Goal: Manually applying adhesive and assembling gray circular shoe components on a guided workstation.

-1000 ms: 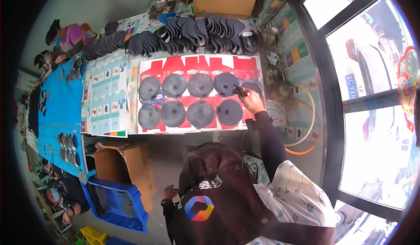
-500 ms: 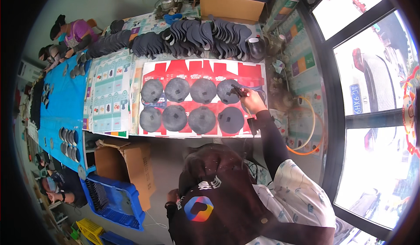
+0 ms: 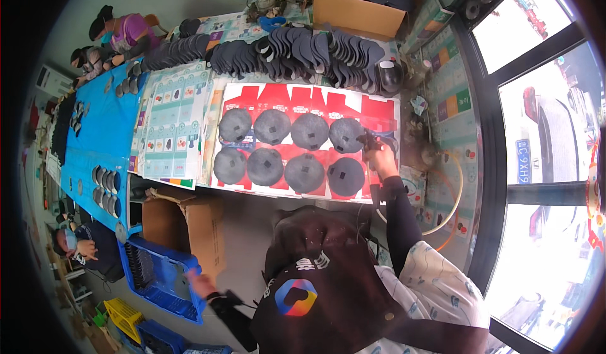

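Eight round grey discs (image 3: 308, 136), dark-patched, flat in two rows on red-white sheet (image 3: 338, 101); dark tool (image 3: 367, 139) beside rear-right disc.

We are in a workshop: grey discs (image 3: 310, 133) lie in rows on our desk (image 3: 241, 32), curved pieces (image 3: 233, 59) crowd behind, co-workers (image 3: 134, 35) flank a blue desk (image 3: 104, 120).

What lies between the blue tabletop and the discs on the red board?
In the head view, printed sheets lie between the blue tabletop and the discs, then the left edge of the red board.
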A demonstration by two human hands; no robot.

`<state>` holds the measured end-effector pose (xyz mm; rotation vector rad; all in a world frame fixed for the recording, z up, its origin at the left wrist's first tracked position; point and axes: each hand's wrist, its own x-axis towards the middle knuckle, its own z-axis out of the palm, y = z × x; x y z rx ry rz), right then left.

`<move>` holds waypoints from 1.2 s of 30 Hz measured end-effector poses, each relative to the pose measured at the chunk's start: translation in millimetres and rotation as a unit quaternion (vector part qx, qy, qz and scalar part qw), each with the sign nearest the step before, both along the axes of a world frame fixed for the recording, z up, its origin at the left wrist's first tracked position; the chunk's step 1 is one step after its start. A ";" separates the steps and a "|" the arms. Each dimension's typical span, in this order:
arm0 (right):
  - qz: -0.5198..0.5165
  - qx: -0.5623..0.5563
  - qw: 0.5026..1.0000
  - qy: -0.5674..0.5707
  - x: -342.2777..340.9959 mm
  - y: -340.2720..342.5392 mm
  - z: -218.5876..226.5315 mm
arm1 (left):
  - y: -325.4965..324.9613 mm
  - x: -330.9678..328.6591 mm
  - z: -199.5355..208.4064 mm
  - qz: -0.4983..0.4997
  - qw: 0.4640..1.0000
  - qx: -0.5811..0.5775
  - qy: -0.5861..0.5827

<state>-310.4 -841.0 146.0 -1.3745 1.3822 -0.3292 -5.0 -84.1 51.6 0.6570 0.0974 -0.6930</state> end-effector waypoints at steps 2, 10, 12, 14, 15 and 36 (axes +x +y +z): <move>0.013 -0.067 0.997 0.026 -10.3 -6.7 -2.0 | 10.1 48.4 118.9 -0.029 0.969 -0.246 -0.022; 0.053 -0.045 0.996 -0.060 -3.7 -11.6 5.3 | 11.7 83.8 384.4 0.119 0.913 0.096 -0.378; 0.111 -0.033 0.993 -0.024 -8.0 -11.6 4.9 | -0.7 99.8 363.1 0.062 0.928 0.073 -0.360; 0.219 -0.054 0.965 0.137 -8.3 -11.8 7.3 | -10.7 102.1 333.9 0.024 0.947 0.049 -0.316; 0.215 -0.055 0.965 0.138 -9.0 -8.7 9.6 | -22.1 100.1 320.8 0.021 0.948 0.045 -0.315; 0.096 -0.023 0.993 0.064 -18.7 33.3 11.7 | -61.6 43.8 302.0 0.054 0.959 -0.257 -0.105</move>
